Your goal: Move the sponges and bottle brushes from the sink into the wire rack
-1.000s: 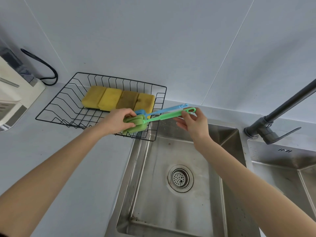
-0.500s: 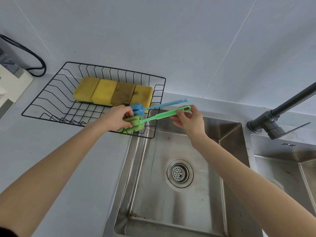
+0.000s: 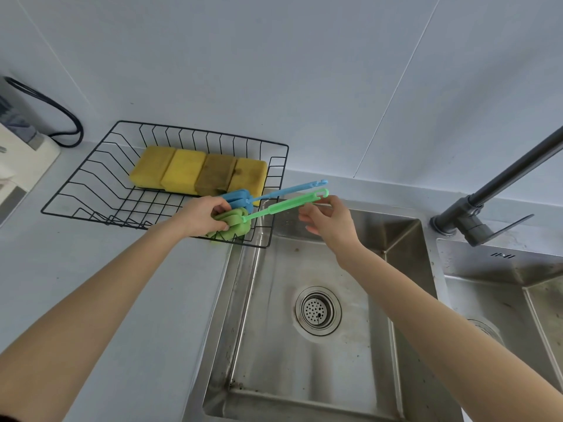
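A black wire rack [image 3: 91,178] stands on the counter left of the sink [image 3: 405,239]. Several yellow and brownish sponges [image 3: 182,170] lie in a row at its back. A blue bottle brush [image 3: 274,191] and a green bottle brush [image 3: 283,205] rest with their foam heads in the rack's near right corner and their handles sticking out over the sink. My left hand [image 3: 201,216] grips the green foam head. My right hand [image 3: 329,220] hovers just below the green handle's end, fingers apart, holding nothing.
A dark faucet [image 3: 475,214] rises at the right between the two sink basins. The drain [image 3: 318,310] sits mid-basin. A white appliance [image 3: 18,159] with a black cable [image 3: 61,117] stands at the far left on the grey counter.
My right hand has let go of the green brush handle and dropped slightly away from it. My left hand stays on the green foam head in the rack's corner.
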{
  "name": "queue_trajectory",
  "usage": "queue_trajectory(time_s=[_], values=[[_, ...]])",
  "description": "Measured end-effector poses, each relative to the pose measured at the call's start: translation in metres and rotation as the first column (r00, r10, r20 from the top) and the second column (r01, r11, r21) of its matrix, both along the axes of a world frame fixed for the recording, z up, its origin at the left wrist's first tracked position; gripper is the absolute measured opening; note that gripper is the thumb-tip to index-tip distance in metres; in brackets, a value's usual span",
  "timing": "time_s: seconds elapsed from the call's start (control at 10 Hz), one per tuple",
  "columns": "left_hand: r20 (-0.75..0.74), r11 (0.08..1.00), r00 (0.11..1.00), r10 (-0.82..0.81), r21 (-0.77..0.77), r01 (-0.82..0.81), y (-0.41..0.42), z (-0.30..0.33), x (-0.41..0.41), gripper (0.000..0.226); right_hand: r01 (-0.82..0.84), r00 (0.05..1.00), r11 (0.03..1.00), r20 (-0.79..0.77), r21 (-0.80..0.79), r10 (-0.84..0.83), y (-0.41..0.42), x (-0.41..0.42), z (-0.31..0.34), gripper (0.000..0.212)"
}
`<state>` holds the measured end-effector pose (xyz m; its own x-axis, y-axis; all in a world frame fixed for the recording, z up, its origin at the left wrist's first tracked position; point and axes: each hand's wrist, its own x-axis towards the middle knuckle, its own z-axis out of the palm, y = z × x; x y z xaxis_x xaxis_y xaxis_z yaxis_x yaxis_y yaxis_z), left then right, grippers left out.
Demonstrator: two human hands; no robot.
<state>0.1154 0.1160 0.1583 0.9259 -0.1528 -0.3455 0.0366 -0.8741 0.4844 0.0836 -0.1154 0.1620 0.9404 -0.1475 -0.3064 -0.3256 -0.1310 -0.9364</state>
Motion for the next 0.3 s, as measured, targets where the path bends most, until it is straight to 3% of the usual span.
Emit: queue_trajectory(time_s=[0.1, 0.3], values=[[-0.084, 0.999, 0.996, -0.019, -0.032, 0.016, 0.004, 0.002, 0.002, 0.039, -0.025, 0.998, 0.999, -0.051, -0.024, 0.024, -0.004, 0.0, 0.0, 0.018], [-0.048, 1.0, 0.999, -0.022, 0.017, 0.023, -0.004, 0.013, -0.004, 0.043, -0.132, 0.986, 0.973, -0.125, -0.187, 0.11, -0.013, -0.007, 0.007, 0.044]])
